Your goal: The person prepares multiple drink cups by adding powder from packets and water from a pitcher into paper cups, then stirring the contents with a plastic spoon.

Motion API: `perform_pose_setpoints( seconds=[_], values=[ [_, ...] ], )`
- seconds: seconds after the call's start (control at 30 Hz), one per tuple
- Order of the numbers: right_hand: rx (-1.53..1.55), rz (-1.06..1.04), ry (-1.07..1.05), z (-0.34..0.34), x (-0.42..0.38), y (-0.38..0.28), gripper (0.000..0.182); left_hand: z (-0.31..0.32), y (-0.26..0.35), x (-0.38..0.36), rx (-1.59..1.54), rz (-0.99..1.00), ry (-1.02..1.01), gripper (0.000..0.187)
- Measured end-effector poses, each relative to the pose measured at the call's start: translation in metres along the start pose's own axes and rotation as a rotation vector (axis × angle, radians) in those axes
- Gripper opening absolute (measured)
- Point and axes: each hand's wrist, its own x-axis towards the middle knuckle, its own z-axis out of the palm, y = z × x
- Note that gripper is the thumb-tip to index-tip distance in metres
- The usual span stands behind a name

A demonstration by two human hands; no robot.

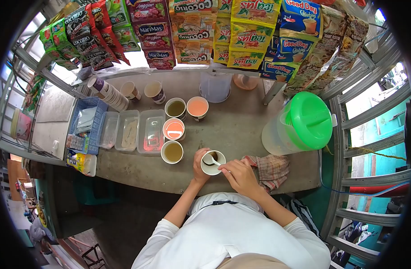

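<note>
Near the table's front edge, my left hand (200, 167) is wrapped round the left side of a white paper cup (213, 169) with dark liquid in it. My right hand (239, 175) pinches the handle of a white spoon (211, 158), whose bowl is inside the cup. Up and to the left stand cups with greenish-brown drink (173, 152), red-orange drink (173, 129), dark green drink (175, 108) and pink-orange drink (197, 107). A checked cloth (272, 170) lies just right of my right hand.
A green-lidded pitcher (304, 123) stands at the right. Clear plastic boxes (127, 130), a blue basket (85, 121) and stacked paper cups (108, 93) are at the left. A clear tub (214, 87) sits at the back, below hanging drink sachets (252, 33).
</note>
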Motion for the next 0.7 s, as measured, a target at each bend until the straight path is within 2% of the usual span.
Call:
perform_pose_setpoints(
  seconds=[0.13, 0.7],
  values=[
    [-0.013, 0.007, -0.020, -0.0028, 0.0002, 0.0014, 0.015, -0.0001, 0.0066, 0.0056, -0.031, -0.009, 0.012, 0.071],
    [-0.055, 0.036, -0.026, -0.0049, 0.0001, 0.0023, 0.016, -0.0001, 0.0079, 0.0073, -0.032, -0.017, 0.001, 0.074]
  ],
)
